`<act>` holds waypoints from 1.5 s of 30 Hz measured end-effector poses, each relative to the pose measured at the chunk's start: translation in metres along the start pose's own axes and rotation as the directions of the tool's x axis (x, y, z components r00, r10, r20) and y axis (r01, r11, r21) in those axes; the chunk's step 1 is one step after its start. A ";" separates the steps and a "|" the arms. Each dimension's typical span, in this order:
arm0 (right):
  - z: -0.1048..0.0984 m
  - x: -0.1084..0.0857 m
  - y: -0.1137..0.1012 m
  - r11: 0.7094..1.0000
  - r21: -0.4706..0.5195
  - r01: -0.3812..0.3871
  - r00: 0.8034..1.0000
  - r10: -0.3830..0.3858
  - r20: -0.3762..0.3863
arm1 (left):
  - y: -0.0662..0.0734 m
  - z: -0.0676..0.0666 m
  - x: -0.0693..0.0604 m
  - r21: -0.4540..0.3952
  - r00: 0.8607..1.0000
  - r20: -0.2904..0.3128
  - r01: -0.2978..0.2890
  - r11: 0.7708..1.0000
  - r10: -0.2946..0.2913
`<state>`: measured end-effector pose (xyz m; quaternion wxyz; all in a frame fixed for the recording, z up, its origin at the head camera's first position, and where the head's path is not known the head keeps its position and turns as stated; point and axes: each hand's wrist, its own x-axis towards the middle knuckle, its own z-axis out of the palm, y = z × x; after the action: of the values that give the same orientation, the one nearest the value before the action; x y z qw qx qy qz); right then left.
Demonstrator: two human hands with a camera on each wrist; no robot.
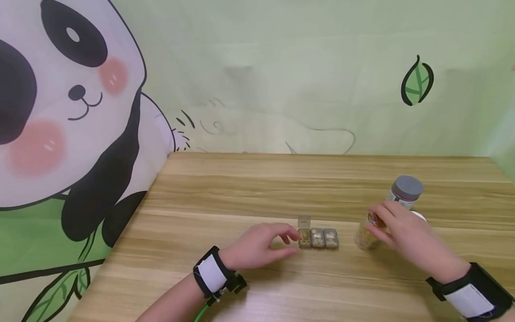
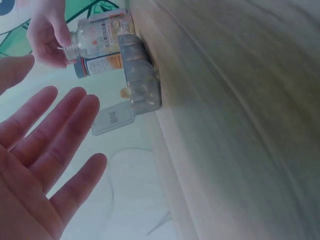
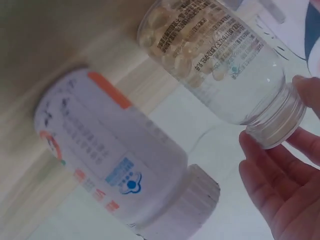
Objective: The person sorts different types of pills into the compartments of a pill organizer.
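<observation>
My right hand (image 1: 410, 239) grips the neck of a clear bottle (image 1: 364, 237), which stands on the table with yellowish softgel capsules in its lower part. The bottle's mouth seems to have no cap on it. Printed text runs down its side in the right wrist view. My left hand (image 1: 259, 246) holds nothing; its fingers are spread beside a small pill box (image 1: 318, 238). That box has three compartments in a row. The left compartment's lid (image 1: 304, 221) is flipped up and yellowish capsules show inside; the other two lids are down.
Behind the right hand stands a bottle with a grey cap (image 1: 408, 187). Close by is a white bottle (image 3: 110, 155) with a white ribbed cap, mostly hidden by the hand in the head view. The wooden table (image 1: 241, 188) meets a panda-printed backdrop (image 1: 261, 89).
</observation>
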<state>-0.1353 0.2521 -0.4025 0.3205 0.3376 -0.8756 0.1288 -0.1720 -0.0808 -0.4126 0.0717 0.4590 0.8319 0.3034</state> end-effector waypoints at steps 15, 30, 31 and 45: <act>0.015 0.022 -0.031 0.998 0.007 -0.058 0.994 0.057 0.092 | -0.004 -0.010 0.006 0.093 0.992 -0.083 0.103 0.990 -0.096; 0.062 0.020 -0.051 0.988 0.037 -0.148 0.900 0.119 0.418 | -0.016 0.003 0.026 0.245 0.992 0.069 0.088 0.966 -0.108; 0.062 0.020 -0.051 0.988 0.039 -0.150 0.897 0.119 0.425 | -0.016 0.004 0.026 0.254 0.992 0.079 0.077 0.964 -0.100; 0.063 0.024 -0.051 0.979 0.064 -0.195 0.876 0.144 0.461 | -0.008 0.011 0.014 0.358 0.992 0.120 -0.073 0.931 0.032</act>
<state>-0.1439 0.1746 -0.4345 0.0758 0.2971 -0.9440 0.1214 -0.1808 -0.0681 -0.4234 0.0244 0.5028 0.8556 0.1206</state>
